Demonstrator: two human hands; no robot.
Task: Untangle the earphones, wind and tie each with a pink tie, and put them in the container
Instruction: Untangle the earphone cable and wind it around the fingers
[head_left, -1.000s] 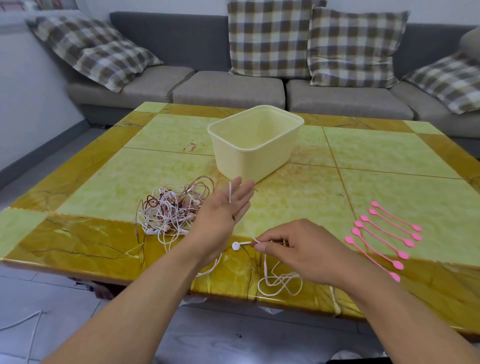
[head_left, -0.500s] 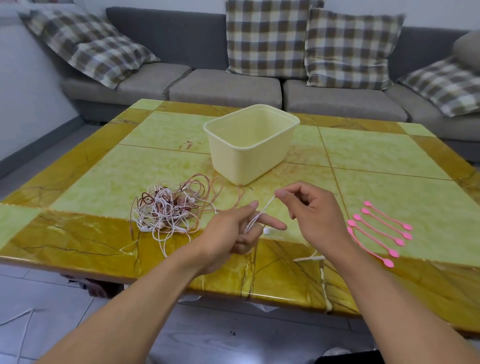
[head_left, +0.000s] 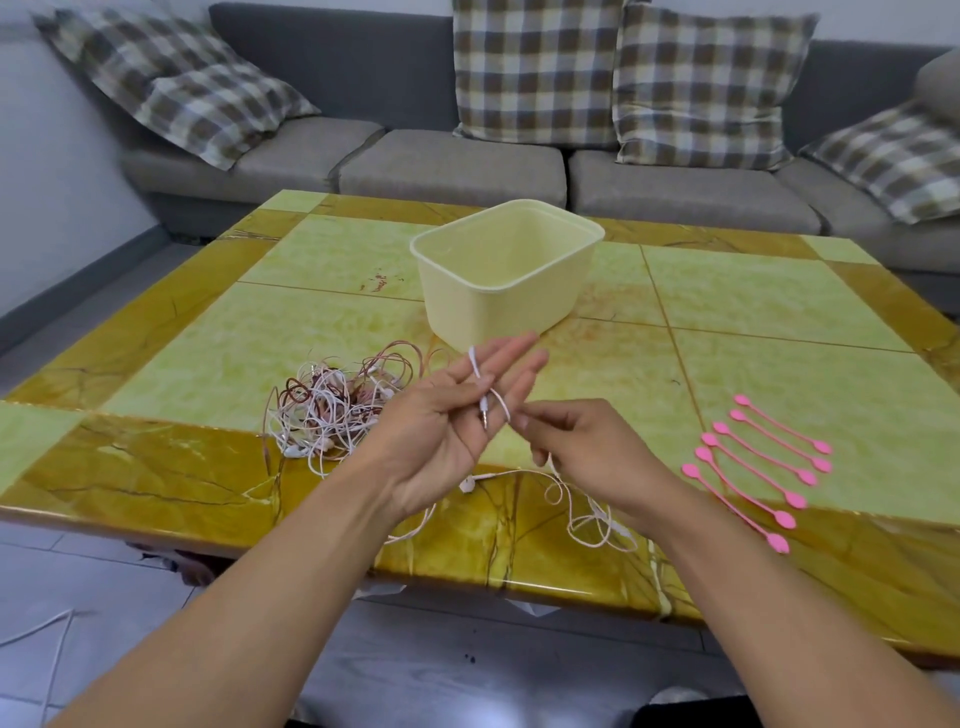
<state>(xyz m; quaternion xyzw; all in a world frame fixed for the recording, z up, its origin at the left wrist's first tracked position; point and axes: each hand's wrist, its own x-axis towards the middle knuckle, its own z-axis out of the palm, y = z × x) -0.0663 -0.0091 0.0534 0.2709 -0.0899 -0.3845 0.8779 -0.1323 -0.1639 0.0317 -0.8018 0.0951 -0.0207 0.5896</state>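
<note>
In front of the pale yellow rectangular plastic container (head_left: 506, 275), the left hand (head_left: 452, 423) is now held palm-up with fingers straight again, where half a second ago they were curled, and the thin white earphone cable (head_left: 491, 392) is looped over them, its plug end pinned by the thumb. The cable is pinched by the right hand (head_left: 587, 454), now lower. The tangled earphones (head_left: 337, 410) are left of the container, six pink ties (head_left: 758, 467) to its right, with bare tabletop (head_left: 779, 291) between.
</note>
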